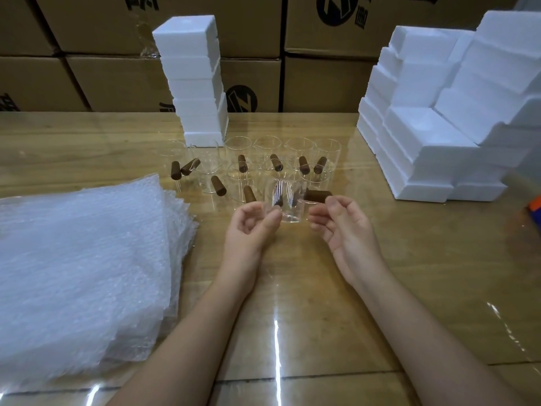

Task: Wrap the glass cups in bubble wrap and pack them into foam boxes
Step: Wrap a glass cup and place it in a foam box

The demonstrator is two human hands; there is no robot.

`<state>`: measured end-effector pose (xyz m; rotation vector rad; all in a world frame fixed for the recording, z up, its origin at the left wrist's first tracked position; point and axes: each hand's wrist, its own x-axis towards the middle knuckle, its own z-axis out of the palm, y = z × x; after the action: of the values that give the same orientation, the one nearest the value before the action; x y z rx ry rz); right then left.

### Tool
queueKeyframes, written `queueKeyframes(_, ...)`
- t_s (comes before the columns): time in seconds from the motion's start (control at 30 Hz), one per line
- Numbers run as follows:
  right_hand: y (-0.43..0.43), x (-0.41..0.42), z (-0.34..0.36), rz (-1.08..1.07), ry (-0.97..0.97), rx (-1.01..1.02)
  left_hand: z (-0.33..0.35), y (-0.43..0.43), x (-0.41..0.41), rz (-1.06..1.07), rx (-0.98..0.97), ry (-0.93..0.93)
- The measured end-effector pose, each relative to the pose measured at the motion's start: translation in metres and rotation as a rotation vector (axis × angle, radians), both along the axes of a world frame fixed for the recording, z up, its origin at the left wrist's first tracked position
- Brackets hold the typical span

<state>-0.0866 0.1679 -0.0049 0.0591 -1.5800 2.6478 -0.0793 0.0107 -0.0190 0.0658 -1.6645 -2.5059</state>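
Observation:
A clear glass cup (286, 200) with a brown wooden handle sits between my two hands, just in front of the other cups. My right hand (341, 227), palm up, pinches the handle with thumb and curled fingers. The thumb of my left hand (251, 227) touches the cup's lower left side, while its fingers curl loosely and hold nothing. Several more glass cups (241, 174) with brown handles stand in two rows behind. A thick pile of bubble wrap sheets (79, 259) lies at the left. White foam boxes stand in a tall stack (194, 80) behind the cups.
A large stepped heap of foam boxes (433, 133) fills the right side of the glossy wooden table (292, 288). Cardboard cartons (117, 80) form a wall behind the table. An orange and blue object (535, 209) shows at the right edge.

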Motion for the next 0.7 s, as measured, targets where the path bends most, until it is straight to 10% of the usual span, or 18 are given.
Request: queueKeyframes(0.7, 0.011, -0.003, 0.007, 0.056, 0.094, 0.042, 0.006, -0.003, 0.002, -0.17, 0.126, -0.024)
